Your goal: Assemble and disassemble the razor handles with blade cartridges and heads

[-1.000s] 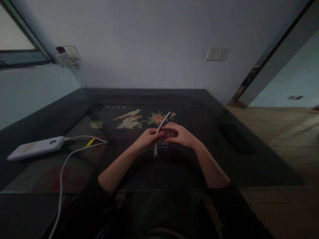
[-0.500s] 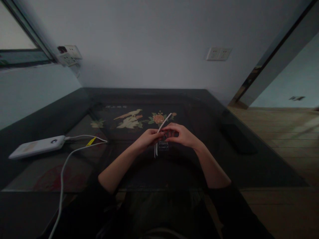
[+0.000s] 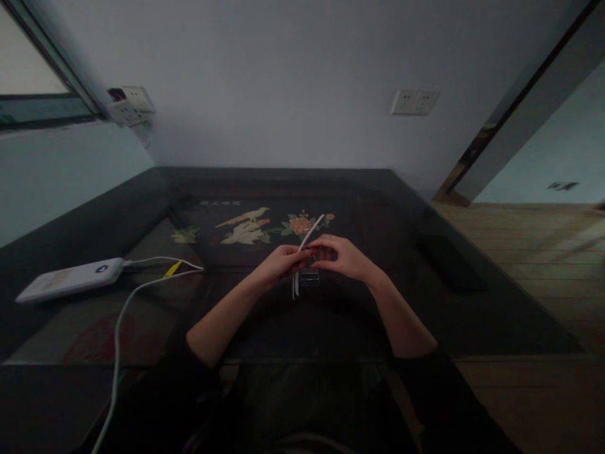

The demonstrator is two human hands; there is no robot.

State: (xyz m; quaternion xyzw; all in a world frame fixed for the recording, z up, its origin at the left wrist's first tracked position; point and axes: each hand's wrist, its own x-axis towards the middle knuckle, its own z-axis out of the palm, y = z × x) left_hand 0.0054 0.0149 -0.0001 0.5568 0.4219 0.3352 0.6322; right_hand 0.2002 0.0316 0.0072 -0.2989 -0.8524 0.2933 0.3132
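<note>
My left hand (image 3: 280,263) and my right hand (image 3: 344,256) meet over the middle of the dark table (image 3: 425,302). Both are closed in a pinch around a thin white strip (image 3: 312,231) that sticks up and away between them, its lower end hanging below my left fingers. A small dark boxy piece (image 3: 309,276) sits just under my fingertips; I cannot tell whether it rests on the table or is held. The table top bears a painted bird and flower motif (image 3: 258,227).
A white power bank (image 3: 70,279) lies at the left with a white cable (image 3: 123,309) running towards me and a yellow tag (image 3: 171,269) on it. A dark flat object (image 3: 449,261) lies at the right. Wall sockets (image 3: 414,101) are behind; wooden floor at right.
</note>
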